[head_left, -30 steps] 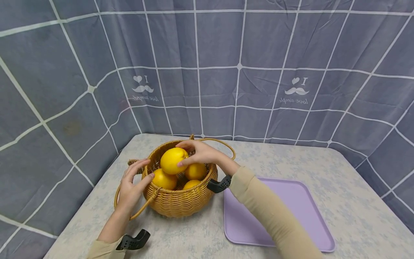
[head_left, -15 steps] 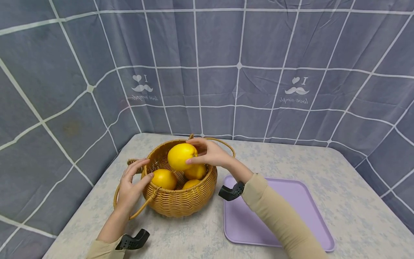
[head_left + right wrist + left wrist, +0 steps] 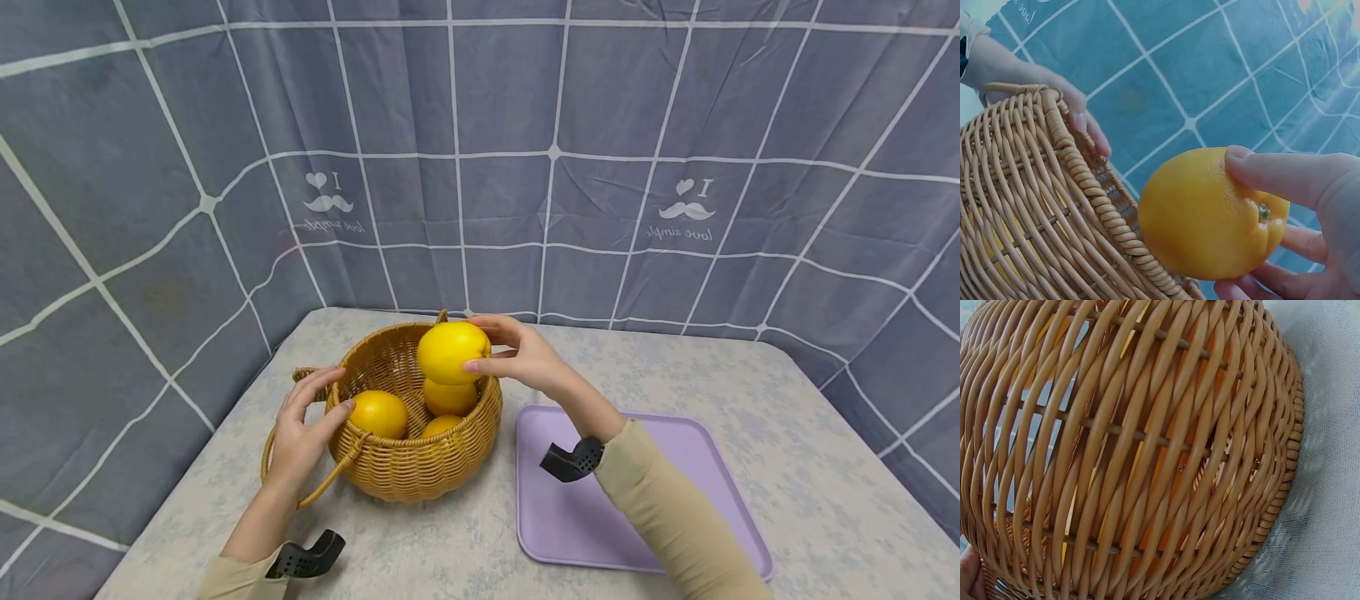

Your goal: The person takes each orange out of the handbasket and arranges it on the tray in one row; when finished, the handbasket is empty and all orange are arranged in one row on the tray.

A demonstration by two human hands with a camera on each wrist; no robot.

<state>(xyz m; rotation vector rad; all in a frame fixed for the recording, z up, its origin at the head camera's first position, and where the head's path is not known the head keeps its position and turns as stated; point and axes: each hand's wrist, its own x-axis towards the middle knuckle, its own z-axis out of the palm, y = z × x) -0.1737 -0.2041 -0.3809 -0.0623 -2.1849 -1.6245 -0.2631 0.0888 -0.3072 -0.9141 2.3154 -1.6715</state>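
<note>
In the head view my right hand (image 3: 525,358) holds an orange (image 3: 452,352) between thumb and fingers, above the right side of a wicker basket (image 3: 420,471). The right wrist view shows that orange (image 3: 1191,215) close up, its stem end toward the palm and my thumb on its upper side. Several other oranges lie in the basket, among them one at the left (image 3: 380,414) and one under the held fruit (image 3: 450,398). My left hand (image 3: 300,429) rests on the basket's left rim, fingers and thumb laid over the edge. Wickerwork fills most of the left wrist view.
A lilac tray (image 3: 558,517) lies right of the basket, partly under my right forearm. The basket's handle (image 3: 330,487) hangs out at its left. A pale patterned cloth covers the table (image 3: 442,550). Behind it hangs a grey-blue checked curtain (image 3: 495,200).
My right hand has moved to the right and slightly up with the orange, from above the basket's middle to its right side. The left hand has stayed on the rim.
</note>
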